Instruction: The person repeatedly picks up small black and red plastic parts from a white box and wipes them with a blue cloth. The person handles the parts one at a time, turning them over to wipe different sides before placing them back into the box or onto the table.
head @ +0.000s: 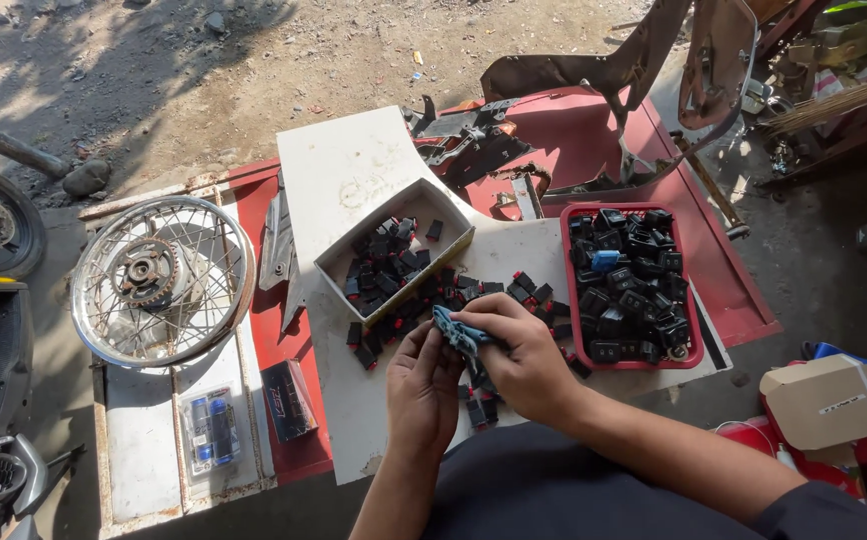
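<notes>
My left hand (422,385) and my right hand (526,360) meet over a white board (354,180), both gripping a small blue cloth (457,331) wrapped around something I cannot make out. Loose small black and red switch parts (524,290) lie scattered on the board around my hands. Just beyond them a white cardboard box (394,255) holds several more of these parts. To the right a red plastic tray (632,285) is filled with several larger black switches and one blue piece.
A spoked motorcycle wheel (162,280) lies at the left on a metal table. Near it are a blister pack (210,430) and a small dark box (288,400). Red body panels (574,140) and scrap metal sit behind; a cardboard box (832,400) stands at right.
</notes>
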